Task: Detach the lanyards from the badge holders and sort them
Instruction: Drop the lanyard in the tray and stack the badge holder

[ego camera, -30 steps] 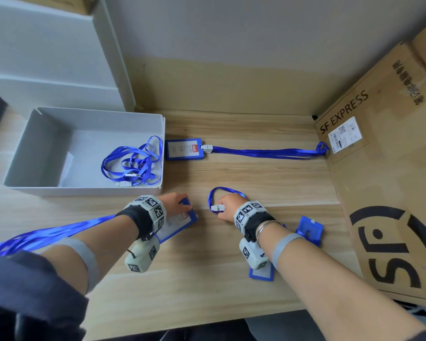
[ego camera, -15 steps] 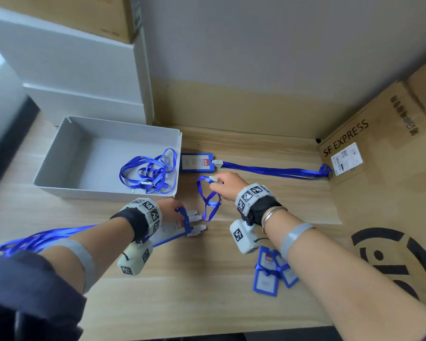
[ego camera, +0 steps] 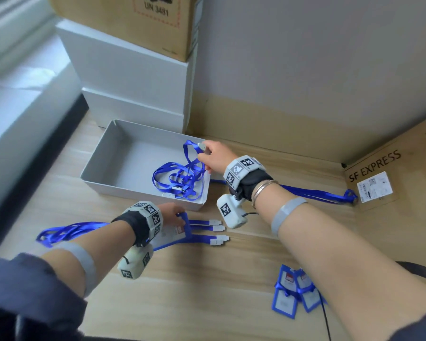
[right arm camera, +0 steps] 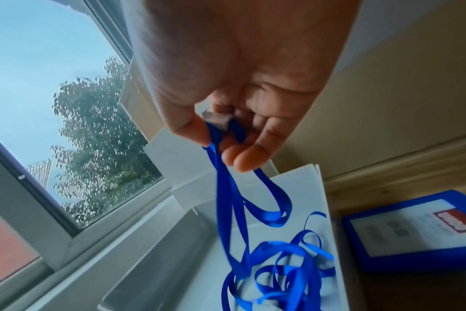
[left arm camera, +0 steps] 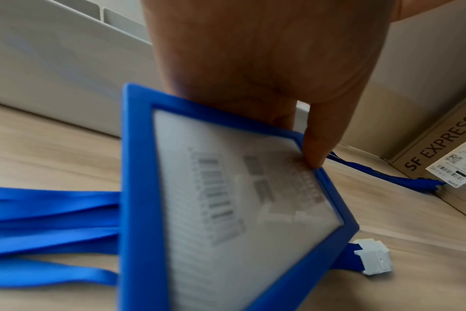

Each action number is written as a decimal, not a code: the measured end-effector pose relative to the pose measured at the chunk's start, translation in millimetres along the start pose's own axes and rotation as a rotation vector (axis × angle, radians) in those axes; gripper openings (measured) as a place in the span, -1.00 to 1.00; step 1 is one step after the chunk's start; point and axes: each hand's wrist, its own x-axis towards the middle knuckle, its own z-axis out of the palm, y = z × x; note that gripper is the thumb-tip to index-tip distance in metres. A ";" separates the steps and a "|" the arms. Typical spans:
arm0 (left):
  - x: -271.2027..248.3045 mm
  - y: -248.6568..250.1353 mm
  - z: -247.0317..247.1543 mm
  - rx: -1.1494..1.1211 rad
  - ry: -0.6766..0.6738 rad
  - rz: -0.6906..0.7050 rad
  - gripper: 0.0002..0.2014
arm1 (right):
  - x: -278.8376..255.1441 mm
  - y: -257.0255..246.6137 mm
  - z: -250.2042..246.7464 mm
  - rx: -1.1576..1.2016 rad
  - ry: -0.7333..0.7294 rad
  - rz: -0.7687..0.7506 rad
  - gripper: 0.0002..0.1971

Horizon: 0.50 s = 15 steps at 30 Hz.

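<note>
My right hand (ego camera: 204,153) pinches a blue lanyard (ego camera: 190,163) by its white clip (right arm camera: 216,119) over the right end of the grey tray (ego camera: 143,191). The strap hangs down onto a tangle of blue lanyards (ego camera: 180,179) in the tray. My left hand (ego camera: 178,216) grips the top edge of a blue badge holder (left arm camera: 226,200), which is tilted up off the table. Under that holder lie several blue lanyards (ego camera: 69,230) with white clips (ego camera: 218,239) pointing right. A small pile of detached badge holders (ego camera: 294,292) lies near my right forearm.
Another badge holder (right arm camera: 412,233) lies right of the tray, its lanyard (ego camera: 317,193) running to the SF Express carton (ego camera: 391,173) at the right. White boxes (ego camera: 138,77) and a cardboard box (ego camera: 133,16) stand stacked behind the tray. A window ledge runs along the left.
My right hand has carried the lanyard from the middle of the table up and left to above the tray. My left hand has stayed on the badge holder.
</note>
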 end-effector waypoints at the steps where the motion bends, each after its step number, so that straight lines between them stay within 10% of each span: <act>1: -0.4 -2.9 -0.7 0.002 -0.001 -0.005 -0.65 | 3.6 -1.0 6.3 -0.030 -0.016 0.003 -0.86; 7: 0.5 -16.1 -2.7 -0.005 0.021 0.007 -0.70 | 12.0 14.4 30.4 -0.105 -0.108 0.020 -0.55; 15: 9.8 -0.8 -2.2 -0.002 0.009 0.042 -0.68 | -8.1 60.2 22.3 -0.090 -0.068 0.111 -0.87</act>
